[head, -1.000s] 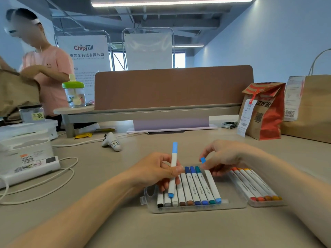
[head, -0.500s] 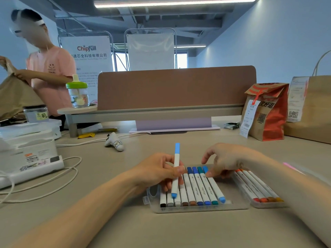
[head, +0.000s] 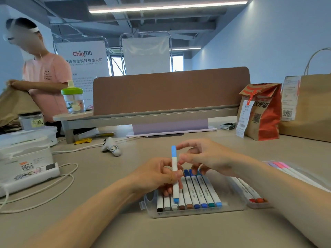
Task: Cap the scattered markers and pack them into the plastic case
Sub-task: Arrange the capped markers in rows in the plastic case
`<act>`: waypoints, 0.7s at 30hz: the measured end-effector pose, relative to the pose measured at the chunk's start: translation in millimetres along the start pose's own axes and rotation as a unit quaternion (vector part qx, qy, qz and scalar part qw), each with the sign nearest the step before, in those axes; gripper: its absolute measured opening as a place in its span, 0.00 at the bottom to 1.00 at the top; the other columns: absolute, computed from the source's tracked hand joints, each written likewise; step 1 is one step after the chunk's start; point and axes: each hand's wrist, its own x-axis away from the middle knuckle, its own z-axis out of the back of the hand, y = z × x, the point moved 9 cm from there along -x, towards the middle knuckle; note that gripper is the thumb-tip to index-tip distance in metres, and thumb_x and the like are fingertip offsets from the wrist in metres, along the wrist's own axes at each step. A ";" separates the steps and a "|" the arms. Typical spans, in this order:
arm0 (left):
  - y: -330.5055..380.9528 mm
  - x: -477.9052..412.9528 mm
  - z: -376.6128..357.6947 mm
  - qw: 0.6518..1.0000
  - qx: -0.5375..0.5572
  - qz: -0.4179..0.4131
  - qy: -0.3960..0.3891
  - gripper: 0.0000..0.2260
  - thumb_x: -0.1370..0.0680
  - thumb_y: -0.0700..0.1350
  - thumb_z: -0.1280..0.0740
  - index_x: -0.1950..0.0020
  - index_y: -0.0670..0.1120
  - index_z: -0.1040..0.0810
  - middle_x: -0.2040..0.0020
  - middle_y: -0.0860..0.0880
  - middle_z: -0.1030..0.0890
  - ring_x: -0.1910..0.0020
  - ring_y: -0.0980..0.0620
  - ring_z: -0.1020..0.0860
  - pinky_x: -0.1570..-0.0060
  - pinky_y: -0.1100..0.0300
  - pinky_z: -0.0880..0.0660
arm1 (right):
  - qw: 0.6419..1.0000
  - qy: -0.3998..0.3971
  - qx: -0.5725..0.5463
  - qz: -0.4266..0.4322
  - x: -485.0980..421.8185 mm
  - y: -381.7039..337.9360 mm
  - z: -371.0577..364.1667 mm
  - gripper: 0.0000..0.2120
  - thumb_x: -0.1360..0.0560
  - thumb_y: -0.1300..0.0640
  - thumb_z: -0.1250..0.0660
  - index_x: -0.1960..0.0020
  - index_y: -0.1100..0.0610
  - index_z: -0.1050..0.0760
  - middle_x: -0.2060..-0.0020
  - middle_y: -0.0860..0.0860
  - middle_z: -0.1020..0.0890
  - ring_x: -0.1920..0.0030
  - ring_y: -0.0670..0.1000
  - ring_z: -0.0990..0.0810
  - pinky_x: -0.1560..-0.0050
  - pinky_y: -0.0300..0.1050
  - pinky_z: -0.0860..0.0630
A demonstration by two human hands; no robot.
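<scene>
A clear plastic case (head: 231, 208) lies open on the desk in front of me, with several capped white markers (head: 198, 192) side by side in its left half. Its other half (head: 258, 204) to the right holds red and orange markers. My left hand (head: 157, 176) pinches a light-blue capped marker (head: 174, 176) upright above the left end of the row. My right hand (head: 202, 156) hovers just right of that marker's top, fingers relaxed and spread, touching nothing that I can see. Pink and purple markers (head: 281, 166) lie beyond my right forearm.
Two paper bags (head: 263, 111) stand at the back right. A desk divider (head: 170, 92) runs across the back. A white controller (head: 112, 149) lies ahead left. A power strip with cables (head: 30, 178) and plastic boxes sit at the left. A person in pink (head: 44, 81) stands beyond.
My right hand has lifted off the row of markers in the case and come up beside the top of the blue marker. My left hand still holds that marker upright.
</scene>
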 end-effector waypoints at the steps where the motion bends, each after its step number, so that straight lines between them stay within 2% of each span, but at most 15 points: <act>1: 0.3 -0.3 0.2 1.000 -0.005 -0.003 0.000 0.13 0.21 0.45 0.33 0.39 0.43 0.24 0.59 0.44 0.15 0.68 0.52 0.22 0.66 0.61 0.24 | 1.000 0.009 -0.010 0.012 -0.5 -2.6 -3.6 0.13 0.24 0.50 0.31 0.40 0.42 0.27 0.54 0.47 0.14 0.62 0.48 0.17 0.60 0.42 0.21; 5: 2.7 0.9 -3.5 1.000 -0.025 -0.010 -0.003 0.14 0.22 0.47 0.33 0.38 0.45 0.23 0.64 0.49 0.16 0.68 0.53 0.22 0.66 0.62 0.24 | 0.997 0.043 -0.054 0.038 1.0 -7.5 -6.6 0.15 0.23 0.54 0.30 0.38 0.45 0.27 0.56 0.48 0.13 0.63 0.48 0.17 0.60 0.45 0.22; 10: 4.0 0.0 -4.3 0.998 -0.063 -0.007 0.004 0.13 0.24 0.49 0.32 0.42 0.47 0.21 0.64 0.51 0.16 0.65 0.54 0.20 0.63 0.64 0.23 | 0.996 0.062 -0.057 0.031 -1.2 -7.5 -5.8 0.15 0.25 0.61 0.28 0.41 0.50 0.24 0.62 0.51 0.15 0.65 0.48 0.18 0.64 0.41 0.22; 14: -0.6 -0.5 1.5 0.998 -0.069 -0.003 0.012 0.11 0.24 0.44 0.29 0.43 0.44 0.20 0.57 0.47 0.16 0.64 0.54 0.19 0.63 0.63 0.23 | 0.988 0.071 -0.124 -0.066 -0.7 15.1 32.3 0.12 0.27 0.68 0.30 0.44 0.61 0.21 0.63 0.56 0.16 0.68 0.48 0.20 0.67 0.39 0.23; 18: -1.8 -0.9 3.6 0.995 -0.103 0.010 0.002 0.15 0.28 0.39 0.24 0.43 0.46 0.20 0.52 0.47 0.16 0.59 0.52 0.16 0.58 0.62 0.20 | 0.981 0.016 -0.006 -0.194 9.5 47.5 50.6 0.12 0.27 0.66 0.27 0.44 0.61 0.21 0.64 0.54 0.15 0.68 0.48 0.18 0.67 0.39 0.22; 21: -3.0 -0.5 5.3 0.991 -0.136 0.012 0.013 0.18 0.31 0.39 0.22 0.43 0.47 0.20 0.50 0.47 0.17 0.61 0.56 0.16 0.59 0.63 0.21 | 0.972 0.001 0.066 -0.225 6.6 55.9 42.2 0.14 0.29 0.63 0.25 0.45 0.58 0.22 0.56 0.56 0.15 0.64 0.49 0.17 0.65 0.39 0.21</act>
